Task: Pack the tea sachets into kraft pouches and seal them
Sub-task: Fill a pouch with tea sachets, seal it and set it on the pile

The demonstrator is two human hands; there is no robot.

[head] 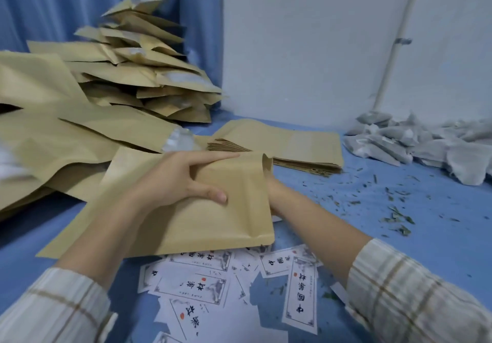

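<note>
A kraft pouch is held above the blue table at the centre, its open mouth turned to the right. My left hand grips its upper part, thumb across the front and fingers over the top edge. My right hand reaches into or behind the mouth; its fingers are hidden by the pouch. A heap of grey-white tea sachets lies at the far right. A flat stack of empty kraft pouches sits just behind the held one.
A big pile of kraft pouches fills the left and back left. White printed labels are scattered near the front edge. Loose tea leaf bits litter the blue tabletop on the right. A white wall stands behind.
</note>
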